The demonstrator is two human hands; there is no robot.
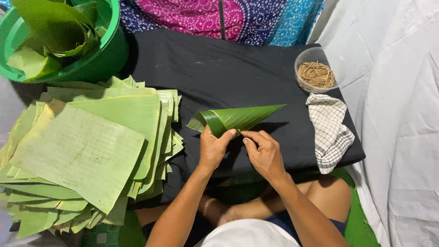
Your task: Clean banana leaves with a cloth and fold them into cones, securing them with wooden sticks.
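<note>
A: Left hand [213, 147] grips the wide end of the leaf cone [235, 119], which lies mid-cushion with its tip pointing right; right hand [264, 152] pinches something tiny at the seam.

B: Keep the overlap tight, I'd say. Both forearms reach in from the near edge, wrists bent, over the black cushion [219, 68].

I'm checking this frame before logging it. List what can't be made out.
Head view:
- Green tub: cut off by the top edge; leaves hide its inside.
- Leaf stack: lower sheets covered, left side cropped.
- Right hand: anything pinched in its fingers is too small to tell.
- Leaf cone: inside unseen.
</note>
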